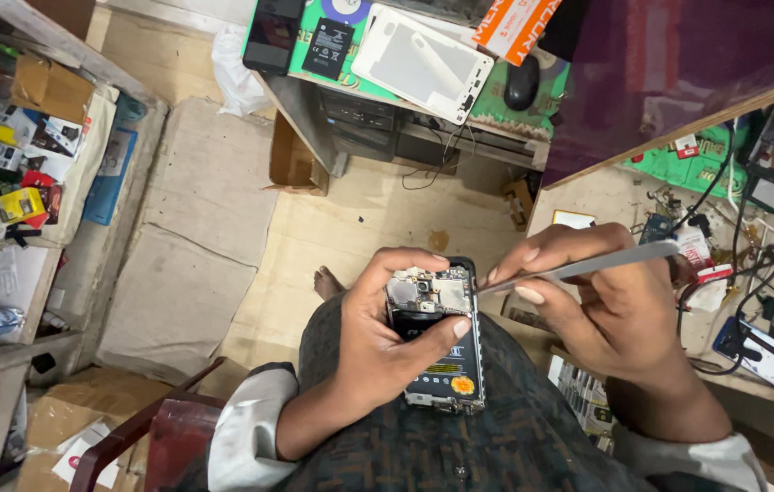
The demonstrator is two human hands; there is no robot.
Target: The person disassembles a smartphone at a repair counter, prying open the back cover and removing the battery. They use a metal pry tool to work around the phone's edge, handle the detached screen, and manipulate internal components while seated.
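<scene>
Gripping the opened smartphone (437,333) lengthwise, the left hand (387,351) is met from the right by metal tweezers (578,266) pinched in the right hand (601,305), their tip touching the phone's upper edge.

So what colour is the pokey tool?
Silvery grey metal tweezers, held in the right hand, head view.

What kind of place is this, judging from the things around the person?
Probably a small phone repair shop. The left hand holds an opened phone with bare circuitry, the right hand works on it with metal tweezers, and the workbench carries cables and loose parts.
</scene>
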